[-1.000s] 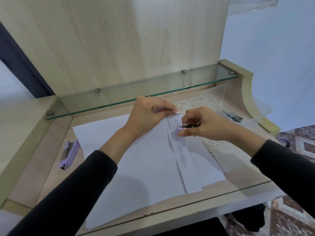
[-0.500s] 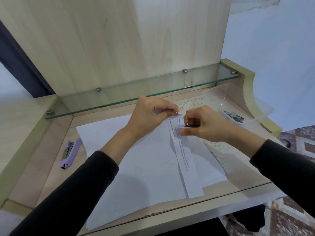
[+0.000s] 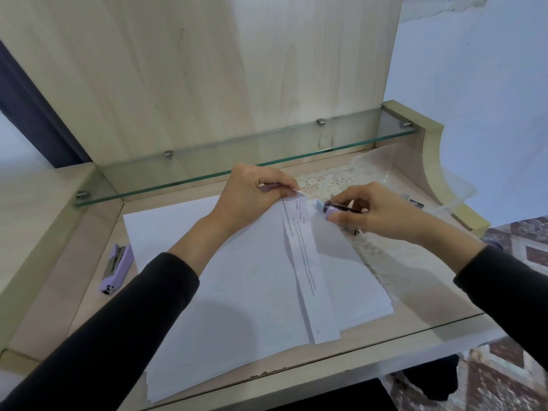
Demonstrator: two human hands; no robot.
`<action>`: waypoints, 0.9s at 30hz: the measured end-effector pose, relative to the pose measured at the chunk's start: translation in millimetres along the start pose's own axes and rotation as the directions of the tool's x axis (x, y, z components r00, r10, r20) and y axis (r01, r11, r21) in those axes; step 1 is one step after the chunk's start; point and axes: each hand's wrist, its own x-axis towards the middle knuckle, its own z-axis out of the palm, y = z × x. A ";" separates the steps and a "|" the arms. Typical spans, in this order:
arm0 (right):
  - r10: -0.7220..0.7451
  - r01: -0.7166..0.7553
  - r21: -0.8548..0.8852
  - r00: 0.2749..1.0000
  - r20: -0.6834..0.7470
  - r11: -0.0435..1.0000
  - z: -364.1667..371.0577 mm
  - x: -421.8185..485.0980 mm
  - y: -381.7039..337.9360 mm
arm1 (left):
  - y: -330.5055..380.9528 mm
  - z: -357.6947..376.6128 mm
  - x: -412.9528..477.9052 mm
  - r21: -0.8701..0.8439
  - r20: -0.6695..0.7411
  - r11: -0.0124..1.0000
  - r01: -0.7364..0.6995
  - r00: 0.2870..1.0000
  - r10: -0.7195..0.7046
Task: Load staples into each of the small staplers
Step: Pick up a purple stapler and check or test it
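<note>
Small stapler, lilac (image 3: 116, 268): lies on the desk (image 3: 74, 262) at far left, just beside the paper stack (image 3: 237, 292), with no hand on it. Whether it is loaded cannot be told.

Left hand (image 3: 252, 194): fingers curled, pinching the top end of a folded printed strip (image 3: 308, 277) that lies over the stack.

Second small stapler (image 3: 338, 208): held just beside the strip's top right edge, not visibly on it.

Right hand (image 3: 382, 215): fingers and thumb curled round that stapler, above a lace mat (image 3: 394, 256).

Clear plastic tub (image 3: 394, 164): far right, contents too small to tell.

Hazards, as judged: a crooked staple row could jam the held stapler on a test press; the strip could slip from the pinch; the far-left stapler could be overlooked.
</note>
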 end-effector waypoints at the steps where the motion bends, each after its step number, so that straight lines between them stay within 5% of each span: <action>1: 0.029 -0.028 0.040 0.999 -0.019 0.999 -3.6 -0.3 1.6 | -2.3 2.2 0.4 -0.003 0.004 1.000 0.010 1.000 -0.009; 9: 0.199 -0.191 0.145 0.979 -0.041 0.971 -14.3 -10.9 8.2 | -22.3 27.3 -13.1 0.234 0.108 0.958 0.167 0.975 -0.196; 17: 0.181 -0.177 0.120 0.983 -0.019 0.977 -6.5 -11.9 9.5 | -5.1 28.8 -43.4 0.368 0.191 0.900 0.235 0.928 -0.321; 22: 0.137 -0.145 -0.175 0.989 -0.056 0.974 18.7 -5.9 4.2 | -4.4 38.8 -70.4 0.537 0.426 0.804 0.255 0.741 -0.519; 27: 0.062 -0.114 -0.386 0.987 -0.145 0.915 51.0 -6.3 7.5 | -7.5 43.2 -80.6 0.538 0.422 0.802 0.259 0.741 -0.522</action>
